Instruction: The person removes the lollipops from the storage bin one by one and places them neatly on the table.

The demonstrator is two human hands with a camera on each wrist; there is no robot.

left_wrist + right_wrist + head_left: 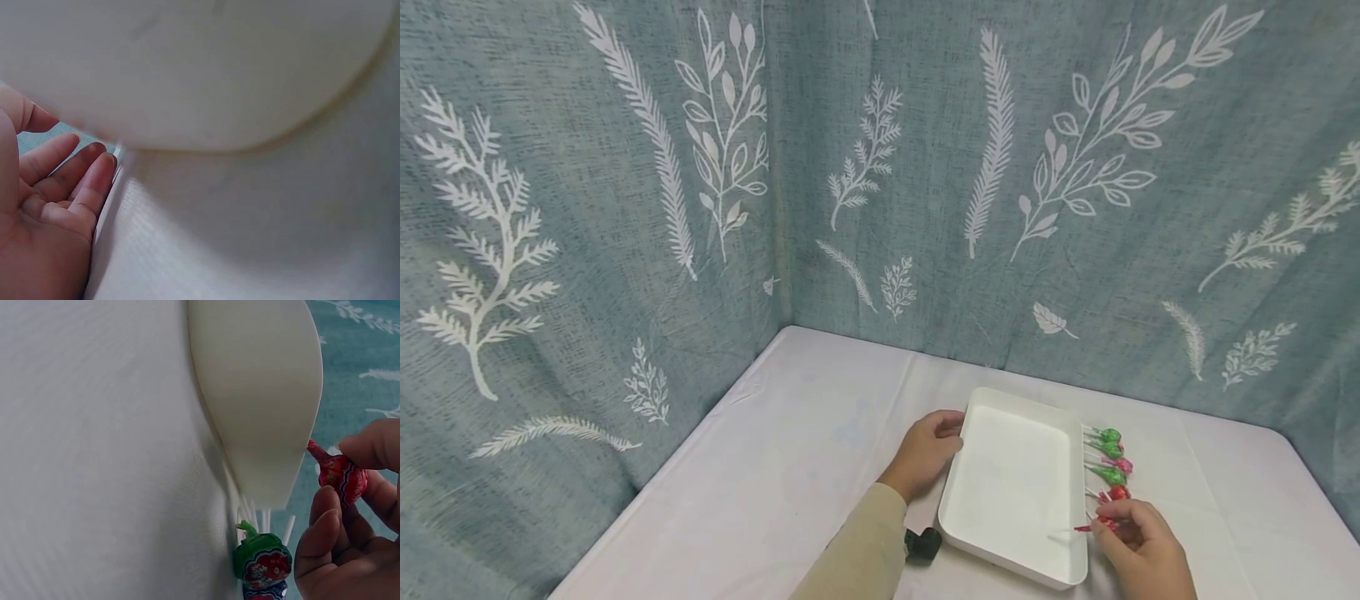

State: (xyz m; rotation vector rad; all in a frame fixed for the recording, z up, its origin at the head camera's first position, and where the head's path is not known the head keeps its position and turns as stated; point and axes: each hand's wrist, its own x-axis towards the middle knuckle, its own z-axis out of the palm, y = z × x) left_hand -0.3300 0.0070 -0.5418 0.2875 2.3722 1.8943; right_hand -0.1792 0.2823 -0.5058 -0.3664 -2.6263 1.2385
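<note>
A shallow white rectangular tray (1018, 475) with rounded corners lies on the table. My left hand (923, 454) rests against its left side, fingers loosely bent; in the left wrist view three fingers (94, 187) stand apart from the tray. My right hand (1142, 546) pinches a red-wrapped lollipop (344, 478) by its head between thumb and fingers. The lollipop's white stick points left over the tray's near right part. Beyond that hand, green lollipops (1108, 475), a pink one (1122, 465) and a red one (1118, 493) lie in a row, sticks toward the tray's right wall.
A white cloth covers the table (820, 433). Blue-grey curtains (925, 183) with white leaf patterns stand along its left and far sides. A small black object (922, 546) sits beside my left sleeve (861, 542), close to the tray's near left corner.
</note>
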